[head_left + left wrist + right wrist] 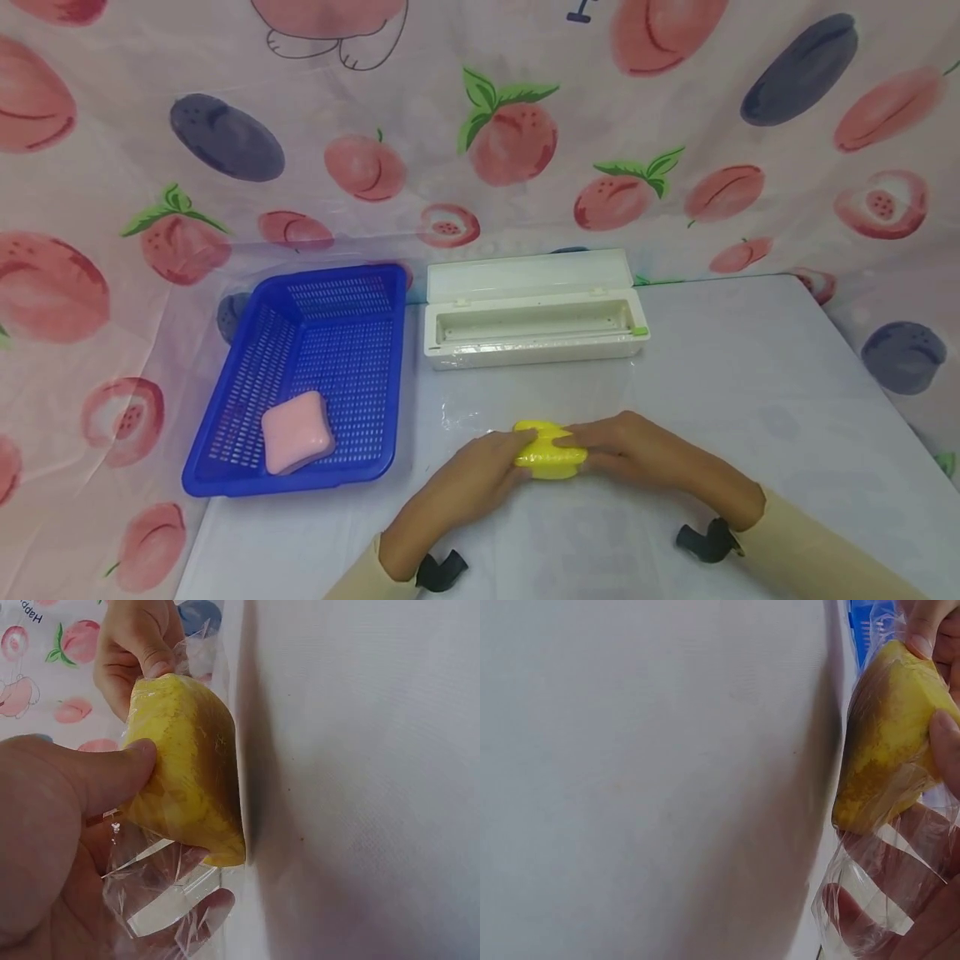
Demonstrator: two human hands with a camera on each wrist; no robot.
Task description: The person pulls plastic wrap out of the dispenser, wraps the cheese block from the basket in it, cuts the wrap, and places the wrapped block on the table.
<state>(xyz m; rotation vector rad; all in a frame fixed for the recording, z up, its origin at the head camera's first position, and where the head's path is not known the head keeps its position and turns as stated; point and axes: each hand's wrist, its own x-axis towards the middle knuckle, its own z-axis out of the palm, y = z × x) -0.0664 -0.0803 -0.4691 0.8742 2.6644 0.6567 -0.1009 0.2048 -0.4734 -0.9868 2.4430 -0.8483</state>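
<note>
A yellow block (551, 460) with rounded edges, sponge-like in look, is held low over the table in front of the person. Clear cling film (142, 900) covers it and hangs loose at its sides. My left hand (480, 481) grips its left end, the thumb pressed on the yellow surface. From the opposite end my right hand (637, 447) holds it, with thumb on one face and fingers beyond, partly behind the film in the right wrist view. What exactly the block is cannot be made out.
Behind the hands stands a white cling film dispenser (532, 352) with its lid raised. To the left is a blue plastic basket (390, 375) holding a pink rounded square block (296, 432). A white cloth (750, 375) covers the table; a fruit-print curtain (525, 225) hangs behind.
</note>
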